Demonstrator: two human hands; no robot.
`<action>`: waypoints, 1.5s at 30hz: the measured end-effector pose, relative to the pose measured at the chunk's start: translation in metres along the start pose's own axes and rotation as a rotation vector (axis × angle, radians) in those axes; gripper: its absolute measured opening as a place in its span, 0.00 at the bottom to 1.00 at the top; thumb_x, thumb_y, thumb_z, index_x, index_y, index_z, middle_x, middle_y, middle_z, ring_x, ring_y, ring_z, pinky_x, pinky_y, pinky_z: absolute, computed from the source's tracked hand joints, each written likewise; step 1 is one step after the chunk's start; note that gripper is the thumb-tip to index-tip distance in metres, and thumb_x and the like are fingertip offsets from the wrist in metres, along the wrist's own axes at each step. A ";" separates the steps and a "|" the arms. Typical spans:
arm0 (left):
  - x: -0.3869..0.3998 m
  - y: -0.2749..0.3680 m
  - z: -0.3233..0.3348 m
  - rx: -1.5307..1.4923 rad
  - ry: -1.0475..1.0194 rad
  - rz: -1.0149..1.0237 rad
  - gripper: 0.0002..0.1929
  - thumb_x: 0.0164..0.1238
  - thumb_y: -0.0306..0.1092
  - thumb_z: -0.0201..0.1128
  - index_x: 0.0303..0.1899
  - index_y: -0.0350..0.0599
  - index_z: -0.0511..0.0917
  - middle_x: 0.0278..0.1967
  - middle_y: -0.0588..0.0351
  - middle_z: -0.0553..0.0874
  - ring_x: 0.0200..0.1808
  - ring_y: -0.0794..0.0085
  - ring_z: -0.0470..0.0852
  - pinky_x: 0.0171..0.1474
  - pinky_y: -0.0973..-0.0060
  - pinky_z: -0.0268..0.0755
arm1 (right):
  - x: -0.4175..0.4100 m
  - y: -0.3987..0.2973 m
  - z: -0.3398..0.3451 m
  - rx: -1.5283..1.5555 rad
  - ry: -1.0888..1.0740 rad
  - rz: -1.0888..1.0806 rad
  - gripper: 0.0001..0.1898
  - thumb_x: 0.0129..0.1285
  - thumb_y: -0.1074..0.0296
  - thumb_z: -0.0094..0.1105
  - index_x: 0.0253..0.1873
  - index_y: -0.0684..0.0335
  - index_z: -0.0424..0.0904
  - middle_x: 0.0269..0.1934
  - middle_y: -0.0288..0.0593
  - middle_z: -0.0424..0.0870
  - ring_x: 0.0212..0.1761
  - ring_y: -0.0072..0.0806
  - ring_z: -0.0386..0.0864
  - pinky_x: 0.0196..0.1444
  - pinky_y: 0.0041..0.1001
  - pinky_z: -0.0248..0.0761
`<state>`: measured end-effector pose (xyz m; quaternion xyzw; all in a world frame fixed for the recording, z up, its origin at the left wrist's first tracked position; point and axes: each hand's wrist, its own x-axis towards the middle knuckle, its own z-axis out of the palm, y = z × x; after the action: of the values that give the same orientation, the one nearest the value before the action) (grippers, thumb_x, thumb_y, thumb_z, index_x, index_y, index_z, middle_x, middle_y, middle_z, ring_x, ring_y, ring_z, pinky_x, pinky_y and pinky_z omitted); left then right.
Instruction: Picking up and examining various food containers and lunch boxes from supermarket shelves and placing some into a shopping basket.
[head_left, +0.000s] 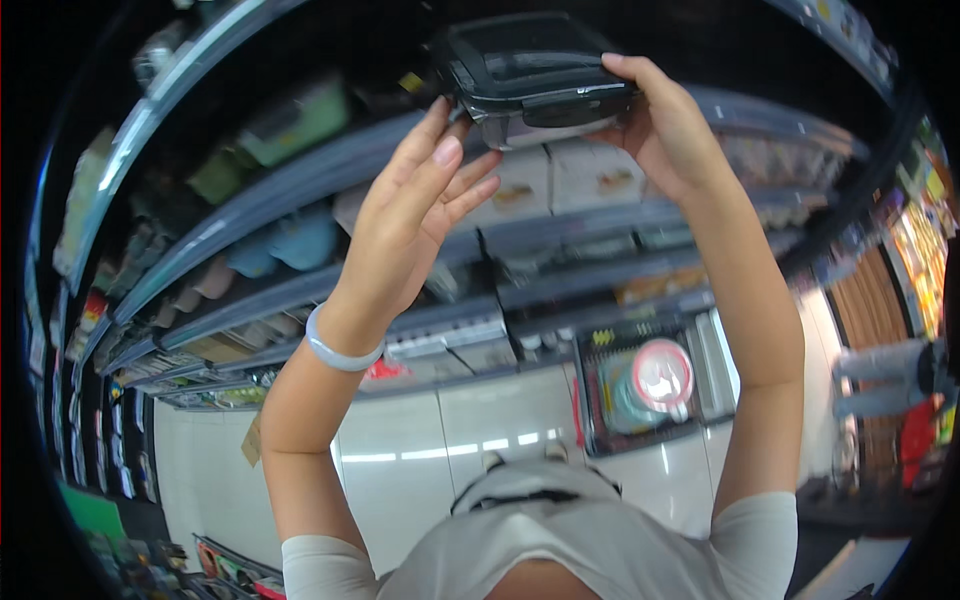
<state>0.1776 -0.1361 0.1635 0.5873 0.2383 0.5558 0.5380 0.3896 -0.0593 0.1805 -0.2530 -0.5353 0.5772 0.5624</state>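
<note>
A clear food container with a black clip-on lid (536, 82) is raised at the top of the head view, in front of a dark upper shelf. My right hand (660, 124) grips its right end, thumb on the lid and fingers beneath. By the container's left corner, my left hand (424, 180) has its fingers spread; whether a fingertip touches the container is unclear. A pale bracelet (341, 349) circles my left wrist. Printed boxes (592, 180) stand on the shelf just below the container.
Shelves curve across the aisle, holding blue bowls (300, 240) and green containers (300, 124). A black basket (589, 420) on the tiled floor holds a pink-rimmed item (662, 375). Another person (881, 375) is at the far right.
</note>
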 end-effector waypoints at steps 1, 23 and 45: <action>-0.010 -0.009 0.010 -0.042 -0.039 -0.004 0.33 0.68 0.39 0.48 0.67 0.37 0.42 0.66 0.44 0.52 0.62 0.57 0.63 0.62 0.65 0.57 | -0.020 0.001 -0.009 -0.002 0.014 0.023 0.14 0.60 0.60 0.53 0.43 0.65 0.74 0.39 0.39 0.79 0.42 0.25 0.75 0.47 0.29 0.69; -0.134 -0.306 0.142 -0.547 -0.131 -0.750 0.33 0.68 0.35 0.49 0.67 0.41 0.39 0.68 0.54 0.49 0.69 0.71 0.45 0.68 0.73 0.36 | -0.320 0.205 -0.238 0.010 0.593 0.430 0.36 0.55 0.65 0.57 0.63 0.77 0.51 0.54 0.55 0.67 0.57 0.35 0.66 0.57 0.28 0.58; -0.155 -0.334 0.136 -0.455 -0.098 -0.869 0.35 0.68 0.38 0.50 0.67 0.39 0.37 0.67 0.51 0.51 0.68 0.68 0.50 0.68 0.67 0.41 | -0.346 0.228 -0.243 -0.168 0.568 0.466 0.34 0.53 0.65 0.58 0.62 0.74 0.56 0.53 0.47 0.70 0.43 0.25 0.71 0.37 0.21 0.62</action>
<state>0.3661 -0.2191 -0.1702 0.3264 0.3081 0.2899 0.8453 0.6031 -0.2500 -0.2056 -0.5633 -0.3314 0.5507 0.5192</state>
